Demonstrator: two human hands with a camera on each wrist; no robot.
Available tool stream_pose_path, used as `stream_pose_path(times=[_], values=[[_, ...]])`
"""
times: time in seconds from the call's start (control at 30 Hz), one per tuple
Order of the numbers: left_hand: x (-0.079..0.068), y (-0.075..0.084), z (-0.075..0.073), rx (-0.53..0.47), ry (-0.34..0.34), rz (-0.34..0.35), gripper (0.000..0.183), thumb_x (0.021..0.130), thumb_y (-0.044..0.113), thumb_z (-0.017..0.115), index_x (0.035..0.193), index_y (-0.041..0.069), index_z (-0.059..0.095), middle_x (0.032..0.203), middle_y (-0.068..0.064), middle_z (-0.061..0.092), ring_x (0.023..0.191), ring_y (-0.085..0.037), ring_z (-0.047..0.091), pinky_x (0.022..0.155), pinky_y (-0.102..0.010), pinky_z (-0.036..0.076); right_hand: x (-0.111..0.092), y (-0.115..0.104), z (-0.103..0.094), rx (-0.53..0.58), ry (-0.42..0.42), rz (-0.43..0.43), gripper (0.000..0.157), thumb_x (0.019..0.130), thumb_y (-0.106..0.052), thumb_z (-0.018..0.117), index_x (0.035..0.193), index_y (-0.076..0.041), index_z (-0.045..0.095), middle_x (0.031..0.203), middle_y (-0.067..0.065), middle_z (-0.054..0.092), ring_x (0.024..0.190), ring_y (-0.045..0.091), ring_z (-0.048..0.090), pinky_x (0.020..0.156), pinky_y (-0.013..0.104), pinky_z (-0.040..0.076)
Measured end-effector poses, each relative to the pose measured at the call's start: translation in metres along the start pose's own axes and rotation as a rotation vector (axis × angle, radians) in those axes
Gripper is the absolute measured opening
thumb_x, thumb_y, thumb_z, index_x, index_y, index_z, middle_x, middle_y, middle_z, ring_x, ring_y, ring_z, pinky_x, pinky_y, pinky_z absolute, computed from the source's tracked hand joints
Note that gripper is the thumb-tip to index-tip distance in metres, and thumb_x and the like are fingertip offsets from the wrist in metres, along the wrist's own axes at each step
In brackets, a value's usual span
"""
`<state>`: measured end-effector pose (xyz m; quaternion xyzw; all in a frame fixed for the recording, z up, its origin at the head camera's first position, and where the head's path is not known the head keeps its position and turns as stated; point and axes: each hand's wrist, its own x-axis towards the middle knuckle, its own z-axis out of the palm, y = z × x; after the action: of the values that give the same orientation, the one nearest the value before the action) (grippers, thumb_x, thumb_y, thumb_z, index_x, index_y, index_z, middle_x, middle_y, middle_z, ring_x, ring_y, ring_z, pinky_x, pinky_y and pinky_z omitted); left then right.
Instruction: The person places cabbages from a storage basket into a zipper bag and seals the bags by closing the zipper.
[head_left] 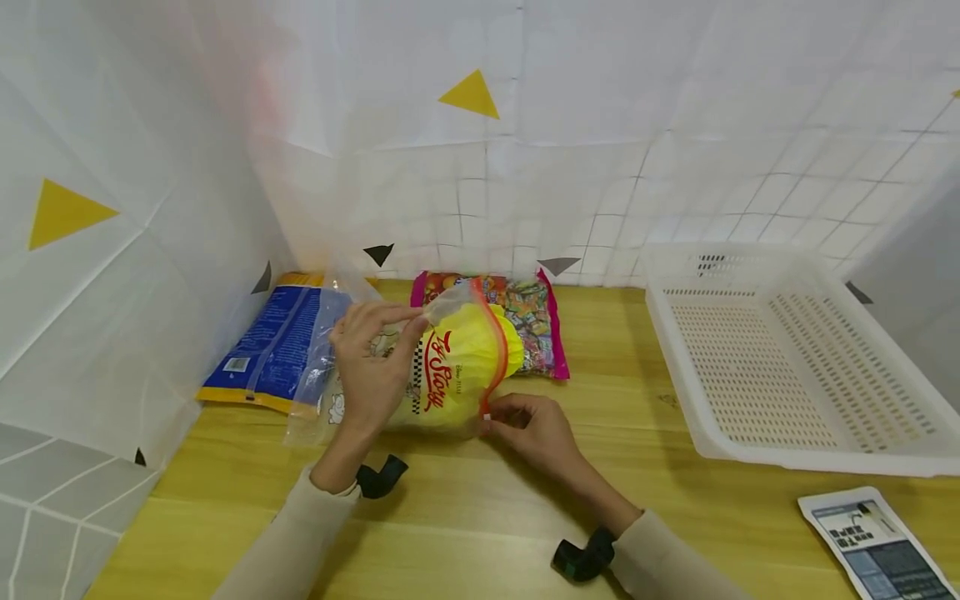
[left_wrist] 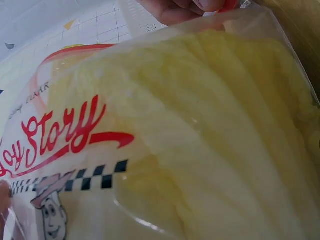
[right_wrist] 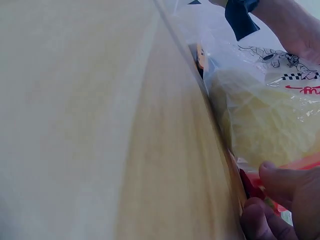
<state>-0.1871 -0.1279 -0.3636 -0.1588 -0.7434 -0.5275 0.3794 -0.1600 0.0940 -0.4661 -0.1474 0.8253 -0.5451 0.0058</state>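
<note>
A clear zip bag (head_left: 442, 367) printed "Toy Story" lies on its side on the table, filled with something yellow and pleated (left_wrist: 240, 110). Its red zip strip (head_left: 501, 342) faces right, and some of the yellow contents show beyond it. My left hand (head_left: 367, 358) pinches the film along the bag's far side between thumb and fingers. At the near end of the strip, my right hand (head_left: 540, 429) pinches the corner beside a small pale slider (head_left: 487, 417). In the right wrist view the thumb and fingers of the right hand (right_wrist: 285, 200) close on that red end.
Behind the zip bag lies a colourful candy bag (head_left: 536, 325) with pink edges. A blue and yellow packet (head_left: 273, 333) sits at the left by the white sheet wall. To the right stands a white perforated basket (head_left: 825, 461), with a flat printed pouch (head_left: 877, 542) in front.
</note>
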Motion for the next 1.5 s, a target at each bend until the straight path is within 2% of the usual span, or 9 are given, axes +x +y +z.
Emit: stream_pose_path(times=[0.27,0.47,0.67,0.77,0.97,1.1,1.23,1.4,1.5], values=[[0.004,0.000,-0.004,-0.034,0.040,0.032,0.005,0.087,0.007,0.079,0.092,0.009,0.079,0.095,-0.011,0.076,0.099,-0.010,0.057,0.113,-0.046,0.023,0.000,0.002,0.001,0.133,0.002,0.006,0.012,0.090,-0.009,0.077,0.101,-0.007,0.077,0.089,0.014,0.077,0.063,0.007,0.060,0.057,0.021,0.050],[0.007,0.001,-0.007,-0.048,0.050,0.039,0.003,0.088,0.007,0.078,0.091,0.007,0.079,0.094,-0.011,0.076,0.099,-0.009,0.058,0.111,-0.043,0.026,-0.001,0.000,0.000,0.218,0.029,0.018,0.014,0.093,-0.004,0.071,0.107,-0.001,0.073,0.085,0.024,0.075,0.052,0.019,0.065,0.048,0.028,0.052],[0.011,0.002,-0.009,-0.073,0.067,0.079,0.007,0.088,0.008,0.079,0.092,0.002,0.078,0.091,-0.014,0.076,0.096,-0.009,0.060,0.100,-0.034,0.034,0.004,-0.004,-0.014,0.187,0.081,-0.003,0.014,0.095,-0.008,0.071,0.108,-0.003,0.073,0.083,0.024,0.073,0.052,0.025,0.063,0.045,0.029,0.051],[0.013,0.003,-0.010,-0.088,0.068,0.081,0.008,0.087,0.006,0.079,0.093,0.001,0.077,0.091,-0.014,0.075,0.097,-0.009,0.060,0.101,-0.034,0.035,0.010,-0.007,-0.030,0.153,0.128,-0.029,0.012,0.095,-0.010,0.072,0.105,-0.004,0.073,0.085,0.023,0.073,0.054,0.026,0.063,0.047,0.029,0.052],[0.013,0.006,-0.012,-0.096,0.062,0.059,0.011,0.085,-0.001,0.078,0.095,0.005,0.079,0.093,-0.014,0.076,0.097,-0.008,0.062,0.101,-0.033,0.036,0.017,-0.023,-0.060,0.066,0.273,-0.060,0.013,0.098,-0.015,0.069,0.105,-0.005,0.073,0.087,0.018,0.069,0.068,0.014,0.062,0.061,0.023,0.052],[0.010,0.007,-0.012,-0.125,0.039,0.057,0.010,0.085,-0.001,0.078,0.094,0.005,0.079,0.092,-0.014,0.076,0.095,-0.009,0.063,0.092,-0.031,0.041,0.018,-0.034,-0.075,0.054,0.374,-0.097,0.015,0.100,-0.013,0.065,0.110,-0.003,0.071,0.090,0.016,0.068,0.074,0.010,0.058,0.065,0.020,0.048],[0.005,0.006,-0.009,-0.147,-0.004,0.041,0.008,0.087,0.002,0.078,0.094,0.005,0.079,0.092,-0.012,0.076,0.096,-0.009,0.064,0.096,-0.032,0.040,0.019,-0.043,-0.089,0.077,0.498,-0.131,0.016,0.101,-0.010,0.063,0.112,-0.002,0.070,0.089,0.005,0.063,0.074,0.009,0.055,0.064,0.018,0.046],[-0.003,0.000,-0.003,-0.173,-0.133,-0.033,0.007,0.090,0.004,0.075,0.096,0.004,0.076,0.095,-0.014,0.075,0.100,-0.009,0.066,0.101,-0.032,0.043,0.016,-0.053,-0.104,0.074,0.625,-0.227,0.014,0.099,-0.005,0.063,0.108,0.004,0.068,0.085,-0.005,0.057,0.071,0.008,0.054,0.062,0.015,0.045],[-0.007,-0.002,0.001,-0.213,-0.222,-0.113,0.004,0.093,0.005,0.071,0.095,0.003,0.074,0.102,-0.015,0.075,0.107,-0.013,0.066,0.105,-0.030,0.045,0.014,-0.054,-0.109,0.072,0.638,-0.300,0.014,0.099,-0.001,0.062,0.109,0.008,0.066,0.087,-0.007,0.056,0.072,0.006,0.055,0.063,0.014,0.046]])
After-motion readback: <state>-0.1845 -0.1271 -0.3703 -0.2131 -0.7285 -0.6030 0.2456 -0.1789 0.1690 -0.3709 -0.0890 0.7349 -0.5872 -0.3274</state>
